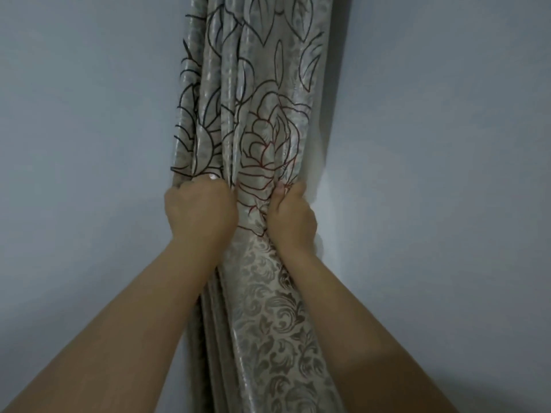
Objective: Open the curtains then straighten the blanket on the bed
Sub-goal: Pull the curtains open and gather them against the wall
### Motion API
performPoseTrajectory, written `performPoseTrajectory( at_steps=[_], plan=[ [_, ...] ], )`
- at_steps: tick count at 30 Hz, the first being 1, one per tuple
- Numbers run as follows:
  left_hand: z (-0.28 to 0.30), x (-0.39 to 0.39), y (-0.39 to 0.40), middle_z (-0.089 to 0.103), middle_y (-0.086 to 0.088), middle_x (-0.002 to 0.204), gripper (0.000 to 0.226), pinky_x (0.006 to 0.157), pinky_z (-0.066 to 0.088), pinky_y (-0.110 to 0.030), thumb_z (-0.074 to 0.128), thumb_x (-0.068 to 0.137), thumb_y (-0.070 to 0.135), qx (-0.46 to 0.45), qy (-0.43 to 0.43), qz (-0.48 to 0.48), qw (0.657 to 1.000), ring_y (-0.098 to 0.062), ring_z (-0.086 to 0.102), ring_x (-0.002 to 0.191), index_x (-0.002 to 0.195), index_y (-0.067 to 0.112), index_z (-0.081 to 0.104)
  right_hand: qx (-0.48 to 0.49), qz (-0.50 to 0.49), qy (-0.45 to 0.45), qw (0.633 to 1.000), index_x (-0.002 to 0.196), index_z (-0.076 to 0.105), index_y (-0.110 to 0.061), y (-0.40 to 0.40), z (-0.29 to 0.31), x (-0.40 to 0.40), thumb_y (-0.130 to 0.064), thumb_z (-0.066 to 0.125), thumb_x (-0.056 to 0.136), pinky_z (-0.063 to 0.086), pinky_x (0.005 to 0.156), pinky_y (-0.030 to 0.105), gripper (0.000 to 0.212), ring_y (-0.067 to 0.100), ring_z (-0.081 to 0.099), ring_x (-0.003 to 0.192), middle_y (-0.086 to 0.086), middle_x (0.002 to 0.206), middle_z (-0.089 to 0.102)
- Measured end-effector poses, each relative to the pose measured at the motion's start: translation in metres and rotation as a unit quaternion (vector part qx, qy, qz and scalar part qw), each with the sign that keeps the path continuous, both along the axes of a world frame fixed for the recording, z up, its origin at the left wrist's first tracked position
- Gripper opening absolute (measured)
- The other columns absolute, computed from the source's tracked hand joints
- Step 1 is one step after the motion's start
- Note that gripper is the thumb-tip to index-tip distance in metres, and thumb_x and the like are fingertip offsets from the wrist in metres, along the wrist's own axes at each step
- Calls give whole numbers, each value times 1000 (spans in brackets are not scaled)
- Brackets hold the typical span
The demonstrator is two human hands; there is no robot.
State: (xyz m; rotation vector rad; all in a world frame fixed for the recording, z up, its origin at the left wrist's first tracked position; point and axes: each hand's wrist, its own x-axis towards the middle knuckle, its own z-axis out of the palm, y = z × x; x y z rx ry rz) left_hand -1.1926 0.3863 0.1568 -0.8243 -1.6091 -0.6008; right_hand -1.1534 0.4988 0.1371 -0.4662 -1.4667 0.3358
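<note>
The beige satin curtain with outlined roses and leaves hangs bunched into a narrow column of deep vertical pleats in the corner where two pale blue-grey painted walls meet, which suggests it is drawn aside so that the opening, out of view here, stays uncovered. The left hand is closed in a fist around the outer folds, its fingers curled fully shut on the cloth, and the right hand clamps the opposite edge, thumb pressed into the fabric; together they squeeze the pleats tight at about mid-height, probably to compact the bundle against the wall. The cloth looks slippery and slightly shiny, with a sheen along each ridge; above the hands the pattern is dark and reddish line-drawn flowers, below it changes to a woven damask scroll in grey on cream. The bed and its blanket are not in view, so that part of the task seems yet to come.
</note>
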Motion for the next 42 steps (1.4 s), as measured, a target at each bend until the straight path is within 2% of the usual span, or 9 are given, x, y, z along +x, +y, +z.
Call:
performPoseTrajectory(
  at_steps=[10,15,21,25,27,30,33,36,42],
  plan=[
    [-15,38,35,66,-22,93,31,45,21,-22,43,96,21,-28,-77,-78,994,-32,64,78,89,-3,62,15,-19,-2,1000,104,42,0,35,-18,66,-33,29,97,46,61,37,36,33,60,77,22,91,64],
    [-37,91,58,60,-15,51,27,34,35,-19,84,54,2,14,31,-120,992,-26,55,36,55,2,57,7,-16,-14,1000,95,39,-7,59,-31,126,-32,33,96,37,59,30,26,33,57,79,22,92,59],
    [-94,105,95,65,-30,84,44,60,53,-38,69,66,-11,83,-5,-215,973,-36,60,77,105,-7,48,23,27,-92,995,105,42,-5,58,-62,150,-22,33,97,38,66,26,20,24,54,86,15,101,58],
    [-103,123,88,64,-29,101,37,80,52,-55,35,93,19,89,-137,-345,924,-43,61,92,110,-5,57,51,28,-173,983,122,40,-2,51,-82,165,-20,31,95,42,93,34,33,29,52,105,18,118,53],
    [-107,131,86,55,-29,110,32,89,49,-61,40,93,19,100,-63,-315,942,-41,54,103,109,-3,57,59,37,-215,974,125,39,1,47,-83,181,-13,36,95,38,101,31,34,31,50,111,21,124,51],
    [-116,139,86,49,-24,122,28,96,29,-64,59,79,2,24,162,-162,973,-35,38,116,106,-3,64,78,25,-279,957,119,44,3,39,-80,217,-11,37,95,30,86,12,29,26,50,107,20,121,52],
    [-121,180,73,70,-22,88,15,95,22,-63,56,74,1,-79,148,-134,977,-34,61,99,80,-2,69,99,-42,-321,941,109,48,10,24,-80,271,-4,42,92,31,73,17,23,30,49,94,24,110,53],
    [-118,242,58,60,-19,56,13,93,40,-62,58,68,5,-163,97,-202,961,-33,64,61,56,0,61,126,-155,-374,906,120,47,7,-2,-84,344,-4,46,89,45,85,38,33,35,51,106,25,128,43],
    [-120,402,47,61,-23,59,7,65,48,-41,62,65,1,-202,1,-311,929,-36,60,55,60,-3,59,120,-276,-424,854,107,60,3,-64,-104,513,-2,48,84,53,80,46,27,36,54,109,22,131,47]
  ],
)
